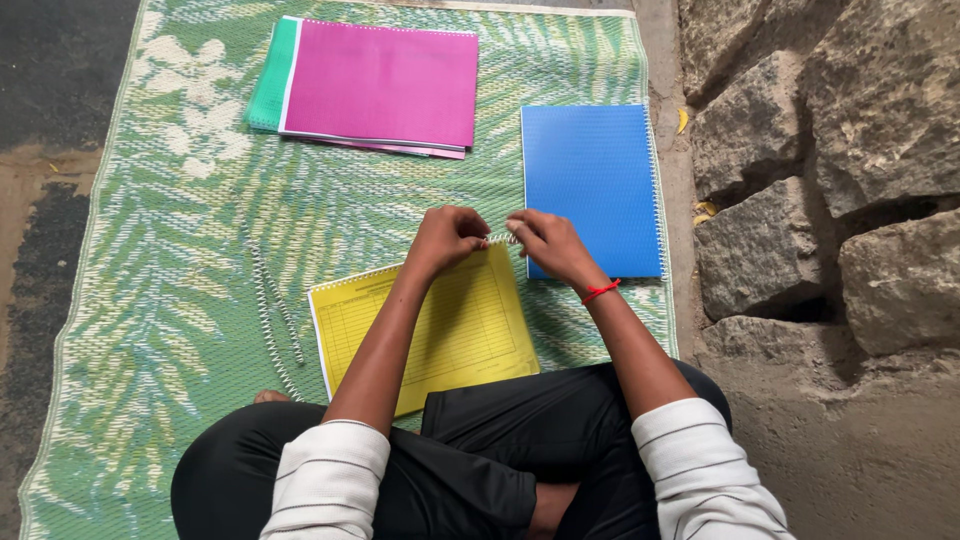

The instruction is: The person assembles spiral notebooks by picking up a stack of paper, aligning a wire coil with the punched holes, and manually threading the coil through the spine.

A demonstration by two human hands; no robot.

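The mat is woven in green and cream with a palm-leaf and flower pattern; on it at twelve o'clock lies a magenta cover over a green one, and at two o'clock a plain blue notebook with a white wire spine. At the centre sits a yellow pad printed with a ruled table, with pale silver spiral coils at nine o'clock. A red thread circles the right wrist, the sleeves are white with faint stripes, the trousers black, and the stones at three o'clock grey-brown.

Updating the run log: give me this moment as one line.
left hand: pinching spiral coil | right hand: on same coil | coil at top edge of yellow booklet | loose coils on mat
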